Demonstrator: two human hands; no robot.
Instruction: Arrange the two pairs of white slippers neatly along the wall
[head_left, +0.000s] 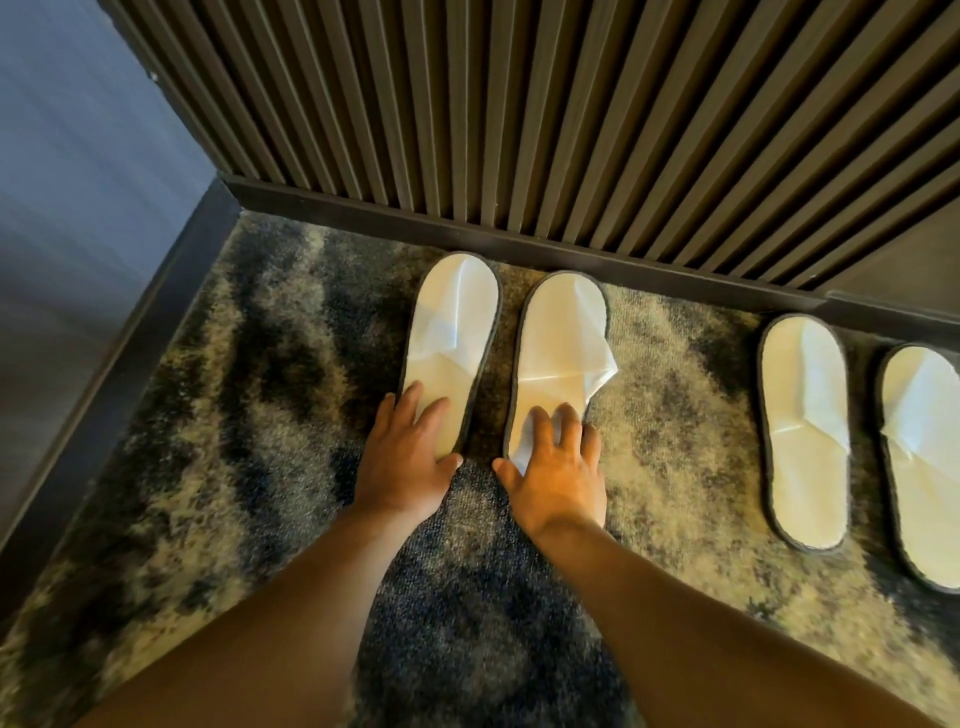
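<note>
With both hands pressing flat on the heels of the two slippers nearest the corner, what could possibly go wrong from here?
1. The thin white slipper under the right hand has its upper flap folded out past the sole edge; pushing further may crease it more.
2. The white slipper under the left hand leans slightly toward its partner, so the pair may end up crooked against the dark baseboard.
3. The patterned carpet may drag the soles unevenly.

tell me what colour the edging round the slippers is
Dark grey-black trim around the white soles, seen in the head view.
</note>
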